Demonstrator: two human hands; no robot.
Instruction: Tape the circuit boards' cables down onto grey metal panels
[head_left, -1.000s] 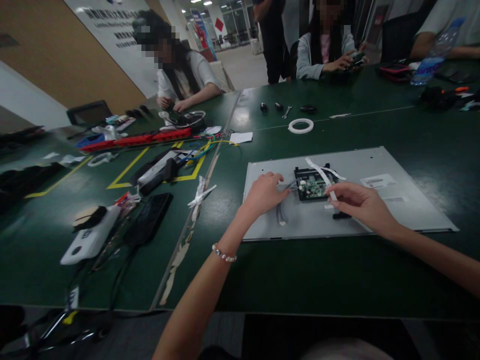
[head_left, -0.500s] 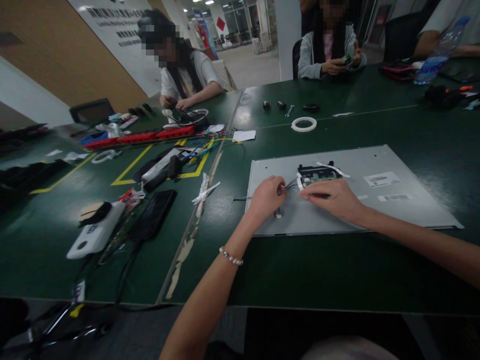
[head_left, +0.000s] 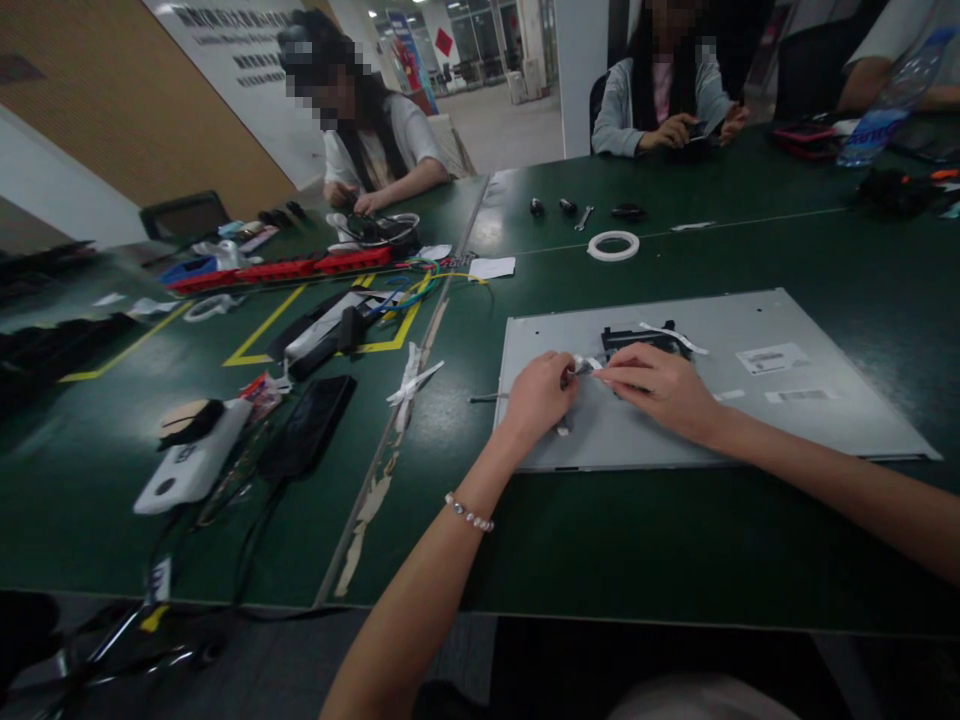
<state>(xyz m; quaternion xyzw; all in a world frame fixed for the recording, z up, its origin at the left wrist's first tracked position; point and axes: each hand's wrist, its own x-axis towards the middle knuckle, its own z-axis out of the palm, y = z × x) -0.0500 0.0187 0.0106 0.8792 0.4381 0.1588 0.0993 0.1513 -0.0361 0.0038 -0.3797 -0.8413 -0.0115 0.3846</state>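
Note:
A flat grey metal panel [head_left: 697,410] lies on the green table, with labels on its right half. A dark circuit board [head_left: 619,337] sits near its middle, partly hidden behind my right hand [head_left: 660,390]. My left hand [head_left: 541,395] is closed on a thin grey cable [head_left: 487,398], whose end sticks out to the left. A short strip of white tape [head_left: 586,364] lies against the cable between my hands, and my right fingertips pinch its end. Another white strip [head_left: 679,338] curls over the board.
A white tape roll [head_left: 613,246] and a small wrench [head_left: 584,218] lie beyond the panel. To the left are a black phone [head_left: 307,430], a white device [head_left: 191,460] and a red power strip [head_left: 315,266]. Two people sit across the table; a bottle [head_left: 896,100] stands far right.
My right fingers have moved left with the white tape strip, bringing it to the cable beside my left hand. My left hand stays nearly in place. The view has shifted slightly.

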